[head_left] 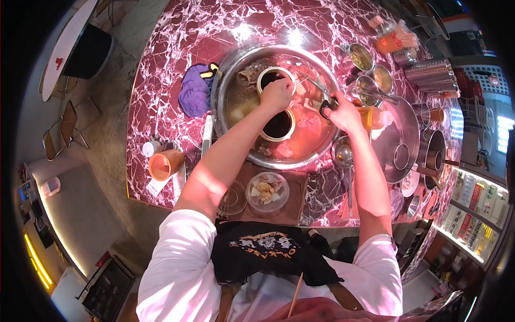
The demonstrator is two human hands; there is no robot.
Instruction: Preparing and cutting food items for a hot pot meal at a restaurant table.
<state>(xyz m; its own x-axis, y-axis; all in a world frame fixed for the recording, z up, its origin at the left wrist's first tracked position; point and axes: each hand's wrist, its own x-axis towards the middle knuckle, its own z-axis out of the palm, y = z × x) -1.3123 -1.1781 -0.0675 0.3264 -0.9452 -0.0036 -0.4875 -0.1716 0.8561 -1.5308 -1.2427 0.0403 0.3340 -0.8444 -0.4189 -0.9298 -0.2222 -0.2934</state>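
A wide round metal pot of broth with pieces of meat fills the middle of the marbled counter. Two round containers of dark liquid stand in it. Over the upper container my left hand is closed on a thin item that points right; what it is cannot be made out. My right hand, at the pot's right rim, grips black-handled scissors, their blades reaching up and left over the meat. A clear plastic bowl of food sits in front of the pot.
Left of the pot lie a purple cloth and an orange cup. On the right are a ladle, a bottle of yellow liquid, small metal bowls, a large metal basin and stacked metal cups.
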